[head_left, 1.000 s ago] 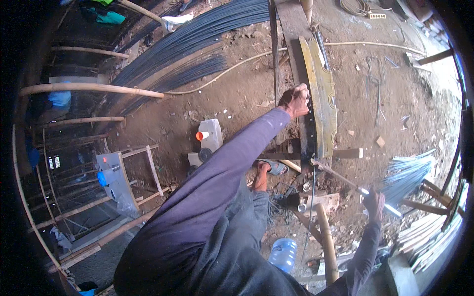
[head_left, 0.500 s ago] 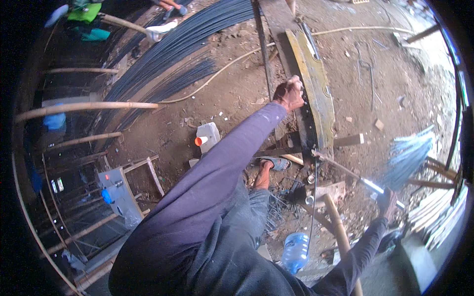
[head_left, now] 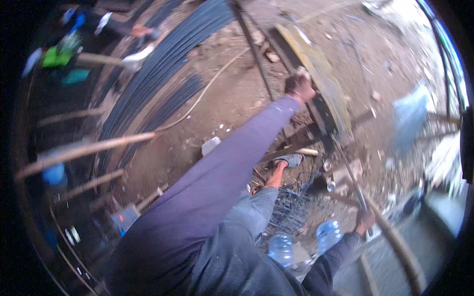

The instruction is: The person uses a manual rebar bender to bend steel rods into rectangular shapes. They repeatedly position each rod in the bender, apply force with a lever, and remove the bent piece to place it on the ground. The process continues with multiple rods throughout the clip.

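My left hand (head_left: 300, 85) is closed at the edge of a narrow bench (head_left: 323, 116) that carries a yellowish metal plate (head_left: 316, 61). What its fingers hold is hidden. Low on the right, my right hand (head_left: 365, 220) is wrapped round the end of a long metal lever bar (head_left: 349, 170). The bar's far end meets the near end of the bench. Motion blurs both hands somewhat.
Bundled dark steel rods (head_left: 163, 54) lie at the far left beside a bamboo pole (head_left: 94, 148). Short rod pieces (head_left: 291, 209) are heaped near my sandalled foot (head_left: 291, 160). Two blue-tinted water bottles (head_left: 328, 237) stand close by. Another person's hand (head_left: 142, 31) shows at the upper left.
My right hand has swung the lever bar down and toward my body. The left hand stays at the bench. The whole view has shifted and blurred, and a second bottle now shows.
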Demonstrator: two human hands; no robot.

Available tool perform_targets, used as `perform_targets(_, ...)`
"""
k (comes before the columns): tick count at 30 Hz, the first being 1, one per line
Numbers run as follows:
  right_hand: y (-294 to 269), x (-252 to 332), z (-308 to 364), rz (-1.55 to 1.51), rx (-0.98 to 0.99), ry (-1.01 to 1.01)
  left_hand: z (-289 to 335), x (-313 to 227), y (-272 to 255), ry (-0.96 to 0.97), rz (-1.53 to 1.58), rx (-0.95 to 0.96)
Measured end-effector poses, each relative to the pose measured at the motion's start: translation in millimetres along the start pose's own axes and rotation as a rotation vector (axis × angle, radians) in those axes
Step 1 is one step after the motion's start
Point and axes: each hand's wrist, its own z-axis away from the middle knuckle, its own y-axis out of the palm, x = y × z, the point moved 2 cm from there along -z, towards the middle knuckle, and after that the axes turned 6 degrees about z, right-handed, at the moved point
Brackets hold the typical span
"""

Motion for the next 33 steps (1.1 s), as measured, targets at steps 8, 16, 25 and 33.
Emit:
perform_targets(8, 5.8, 42.4, 132.9, -0.114, 0.005, 0.244, 13.7, 18.3, -4.2, 0.338, 0.08, -0.074)
perform_targets(16, -9.8, 25.7, 101.1, -0.311, 0.155, -0.061, 424.4, 68.3, 19.4, -0.435, 0.967, 1.084)
perform_targets(25, 6.6, 16.8, 120.3, -0.145, -0.2, -0.158, 525.5, 110.1, -51.2, -0.902, 0.745, 0.999)
perform_targets(33, 50.6, 71.3, 182.1, -0.252, -0.372, 0.033, 466.4, 169.5, -112.3, -0.109, 0.288, 0.674)
